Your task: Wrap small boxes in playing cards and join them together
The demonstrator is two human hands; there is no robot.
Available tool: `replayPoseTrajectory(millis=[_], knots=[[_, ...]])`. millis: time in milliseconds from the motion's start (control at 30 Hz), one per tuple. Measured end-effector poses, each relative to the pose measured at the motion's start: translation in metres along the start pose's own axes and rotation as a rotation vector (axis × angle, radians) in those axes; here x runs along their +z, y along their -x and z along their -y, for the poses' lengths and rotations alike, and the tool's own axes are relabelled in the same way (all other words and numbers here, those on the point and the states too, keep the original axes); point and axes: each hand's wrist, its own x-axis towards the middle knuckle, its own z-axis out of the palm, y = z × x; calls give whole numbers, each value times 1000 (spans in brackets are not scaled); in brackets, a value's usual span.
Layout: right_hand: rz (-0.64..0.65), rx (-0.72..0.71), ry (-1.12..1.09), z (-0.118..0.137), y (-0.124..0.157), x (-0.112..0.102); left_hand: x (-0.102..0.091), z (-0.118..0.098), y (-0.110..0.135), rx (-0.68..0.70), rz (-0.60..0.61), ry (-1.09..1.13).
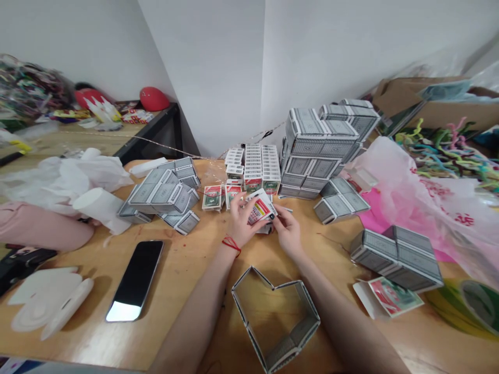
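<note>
My left hand (240,226) grips a small white and red playing-card box (258,209), held tilted above the table, fingers and thumb at its sides. My right hand (287,231) pinches at the right end of that box, near a dark spot on its corner; its fingertips are partly hidden. A heart-shaped ring of grey-patterned card panels (307,304) stands between my forearms. Just behind my hands are green and red card boxes (213,198) and upright rows of white-edged card boxes (253,162).
Grey-patterned blocks are stacked at the right back (312,150) and piled at the left (156,192). A phone (136,280) lies at left. On the right are another block (397,257), an opened card box (393,296), green-yellow tape (463,306) and pink plastic bags (421,192).
</note>
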Motion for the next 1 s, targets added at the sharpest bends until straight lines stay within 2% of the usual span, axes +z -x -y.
replayPoseTrajectory(millis=[333, 433, 600, 700, 833, 1000], knots=[[102, -32, 35, 5, 1, -1, 6, 3, 0, 38, 1, 4], [43, -37, 69, 3, 0, -1, 6, 2, 0, 34, 25, 6], [-31, 59, -17, -1, -3, -2, 4, 4, 2, -31, -7, -20], [-111, 48, -32, -3, -5, -3, 6, 7, 5, -50, 2, 34], [-178, 74, -51, -4, -8, -5, 12, 9, 6, -186, -5, 253], [-126, 52, -17, -5, -8, -3, 16, 6, 5, -420, -6, 598]])
